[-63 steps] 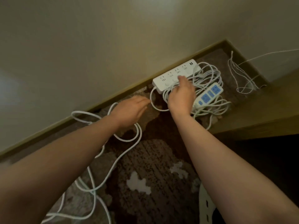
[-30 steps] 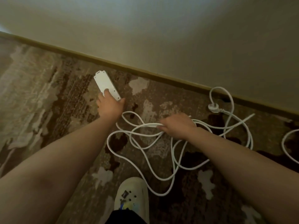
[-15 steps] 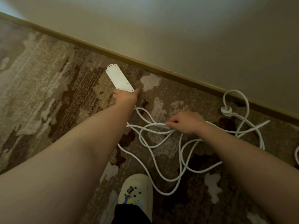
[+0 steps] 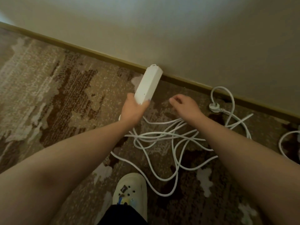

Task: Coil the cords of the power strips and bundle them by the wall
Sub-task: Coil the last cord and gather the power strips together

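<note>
A person is looking down at a patterned carpet [image 4: 48, 98] beside a pale wall [image 4: 178, 30] with a wooden skirting board [image 4: 103, 56]. The left hand [image 4: 133, 109] is gripping the near end of a white power strip [image 4: 148, 84], fingers wrapped around it, holding it off the floor. The strip's long axis is pointing away from the person and slightly right, its far end reaching toward the skirting board. The right hand [image 4: 185, 106] is hovering just to the right of the strip, fingers loosely spread and holding nothing. The strip's white cord [image 4: 164, 137] is lying in a loose tangle of loops on the carpet, directly below and behind both hands, between them and the person's pale clog [image 4: 131, 190]. Its plug [image 4: 214, 107] is resting on the carpet near the skirting board, to the right of the right hand. The empty right hand is nearer the tangle and is probably best placed to start gathering loops. Part of another cord [image 4: 285, 143] is showing at the right edge.
</note>
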Available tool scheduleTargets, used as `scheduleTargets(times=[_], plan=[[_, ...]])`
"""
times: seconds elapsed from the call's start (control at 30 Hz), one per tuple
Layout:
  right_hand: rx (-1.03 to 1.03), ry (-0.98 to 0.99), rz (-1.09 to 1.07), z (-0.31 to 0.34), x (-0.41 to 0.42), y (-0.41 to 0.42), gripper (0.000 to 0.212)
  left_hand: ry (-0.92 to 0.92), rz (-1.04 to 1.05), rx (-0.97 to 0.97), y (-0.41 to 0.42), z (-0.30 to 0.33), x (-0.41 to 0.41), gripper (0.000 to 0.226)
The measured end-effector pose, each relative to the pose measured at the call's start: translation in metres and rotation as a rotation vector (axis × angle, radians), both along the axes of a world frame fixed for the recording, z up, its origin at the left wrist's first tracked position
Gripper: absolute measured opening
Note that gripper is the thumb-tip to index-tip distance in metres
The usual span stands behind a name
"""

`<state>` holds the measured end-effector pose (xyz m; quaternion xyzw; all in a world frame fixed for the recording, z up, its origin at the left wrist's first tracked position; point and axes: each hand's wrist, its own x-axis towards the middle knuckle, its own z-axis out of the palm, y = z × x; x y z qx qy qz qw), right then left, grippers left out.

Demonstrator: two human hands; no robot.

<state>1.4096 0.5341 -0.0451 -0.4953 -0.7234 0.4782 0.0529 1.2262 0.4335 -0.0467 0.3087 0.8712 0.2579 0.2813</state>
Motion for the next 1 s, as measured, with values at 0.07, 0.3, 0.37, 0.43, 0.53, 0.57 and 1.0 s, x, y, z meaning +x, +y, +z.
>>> scheduleTargets(times=[0.07, 0.3, 0.37, 0.43, 0.53, 0.57, 1.0], plan=[[-0.061, 0.039, -0.041, 0.021, 0.001, 0.013, 0.031, 0.000, -0.104, 0.099, -0.004, 0.015, 0.013, 0.052], [0.534, -0.007, 0.058, 0.126, 0.073, 0.066, 0.024, -0.766, -0.234, 0.212, 0.028, 0.070, 0.057, 0.041], [0.696, -0.049, 0.156, 0.145, 0.103, 0.064, 0.048, -0.920, -0.345, 0.117, 0.048, 0.089, 0.070, 0.054], [0.827, -0.125, 0.275, 0.155, 0.126, 0.056, 0.064, -1.008, -0.494, 0.054, 0.067, 0.110, 0.087, 0.062], [1.073, -0.230, 0.368, 0.159, 0.153, 0.047, 0.068, -1.076, -0.679, 0.002, 0.092, 0.144, 0.116, 0.059], [1.132, -0.243, 0.351, 0.159, 0.160, 0.046, 0.070, -1.075, -0.719, -0.030, 0.099, 0.154, 0.126, 0.061], [0.920, -0.406, -0.192, 0.161, 0.299, 0.043, 0.069, -0.522, -0.976, 0.087, 0.125, 0.196, 0.174, 0.025]])
